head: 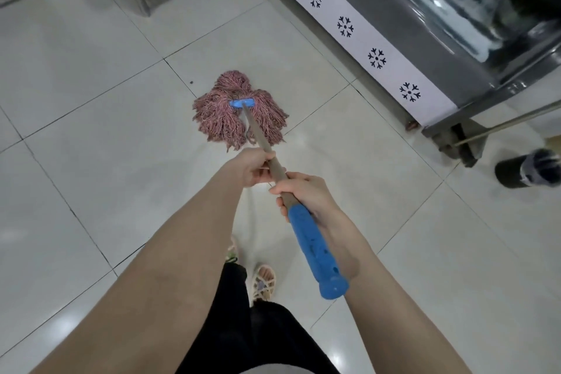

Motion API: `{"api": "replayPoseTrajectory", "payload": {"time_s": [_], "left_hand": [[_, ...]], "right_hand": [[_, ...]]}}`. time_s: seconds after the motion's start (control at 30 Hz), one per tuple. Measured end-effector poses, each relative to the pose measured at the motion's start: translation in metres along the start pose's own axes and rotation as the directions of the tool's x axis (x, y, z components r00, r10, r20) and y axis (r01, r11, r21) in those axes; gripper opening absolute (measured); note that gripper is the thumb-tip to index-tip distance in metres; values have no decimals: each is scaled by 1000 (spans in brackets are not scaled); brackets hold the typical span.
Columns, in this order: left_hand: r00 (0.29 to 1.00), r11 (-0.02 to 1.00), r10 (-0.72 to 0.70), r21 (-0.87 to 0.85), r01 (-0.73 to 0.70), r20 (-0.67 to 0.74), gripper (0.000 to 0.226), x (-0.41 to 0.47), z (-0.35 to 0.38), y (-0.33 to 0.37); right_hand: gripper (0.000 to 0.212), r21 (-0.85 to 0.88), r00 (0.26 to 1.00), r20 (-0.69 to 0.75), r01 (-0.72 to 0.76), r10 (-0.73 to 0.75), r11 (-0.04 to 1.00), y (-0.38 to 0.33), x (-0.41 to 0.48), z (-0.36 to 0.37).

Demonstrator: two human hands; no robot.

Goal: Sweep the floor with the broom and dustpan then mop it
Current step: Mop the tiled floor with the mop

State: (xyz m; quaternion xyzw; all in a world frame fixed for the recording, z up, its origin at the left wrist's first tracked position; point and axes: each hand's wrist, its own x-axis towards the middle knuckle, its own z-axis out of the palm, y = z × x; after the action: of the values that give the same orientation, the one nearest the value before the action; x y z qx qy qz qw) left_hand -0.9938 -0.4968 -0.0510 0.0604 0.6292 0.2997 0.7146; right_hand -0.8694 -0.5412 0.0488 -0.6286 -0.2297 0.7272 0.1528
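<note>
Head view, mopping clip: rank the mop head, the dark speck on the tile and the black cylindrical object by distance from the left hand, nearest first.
1. The mop head, on the floor just ahead of the left hand, which grips the mop handle.
2. The dark speck, on the tile beyond the mop head, slightly left.
3. The black cylindrical object, far off at the right edge.

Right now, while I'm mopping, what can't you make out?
Head view: dark cylinder at right edge, blurred and cut off.
Head view: thin pole beside the counter, upper end cut by the frame.
Head view: speck on the floor past the mop, too small to identify.
</note>
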Motion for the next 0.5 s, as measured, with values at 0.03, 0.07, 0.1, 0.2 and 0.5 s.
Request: {"api": "replayPoseTrajectory", "payload": {"time_s": [0.03,0.07,0.1,0.2,0.5], "left_hand": [[1000,1000,1,-3,-1,7,27,7,-2,12],[1000,1000,5,-5,-5,8,27,16,-3,24],[1000,1000,9,-8,-9,11,28,26,-5,38],[1000,1000,11,-20,-10,14,31,57,-13,85],[1000,1000,10,2,-10,10,29,147,-63,253]], "right_hand": [[12,5,1000,8,4,-5,1000,-12,7,3],[12,3,1000,10,9,-9,1000,-23,16,6],[13,-6,1000,15,19,-19,1000,-36,24,9],[15,-17,1000,16,27,-27,999,-78,55,23],[23,18,1000,-25,-10,11,1000,-219,169,102]]}}
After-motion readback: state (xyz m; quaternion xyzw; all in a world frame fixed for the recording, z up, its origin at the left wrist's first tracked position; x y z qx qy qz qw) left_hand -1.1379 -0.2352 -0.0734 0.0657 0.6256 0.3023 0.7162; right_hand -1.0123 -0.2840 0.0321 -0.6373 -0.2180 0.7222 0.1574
